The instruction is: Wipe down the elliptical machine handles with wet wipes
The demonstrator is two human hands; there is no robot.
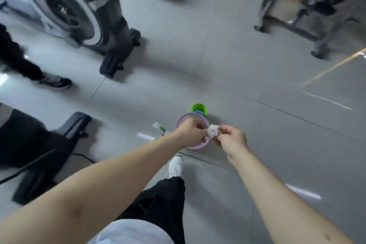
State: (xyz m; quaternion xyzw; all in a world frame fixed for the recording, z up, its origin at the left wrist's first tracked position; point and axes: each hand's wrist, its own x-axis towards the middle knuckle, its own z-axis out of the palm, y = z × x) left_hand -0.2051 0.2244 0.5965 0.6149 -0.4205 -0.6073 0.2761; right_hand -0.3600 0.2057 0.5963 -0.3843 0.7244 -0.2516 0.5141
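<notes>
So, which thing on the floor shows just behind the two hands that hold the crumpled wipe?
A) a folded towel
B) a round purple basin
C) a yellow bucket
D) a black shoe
B: the rim of the purple basin shows behind the left hand and the right hand, which pinch the white wipe between them.

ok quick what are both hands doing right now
left hand: pinching the crumpled wet wipe
right hand: pinching the same wipe from the other side
</notes>
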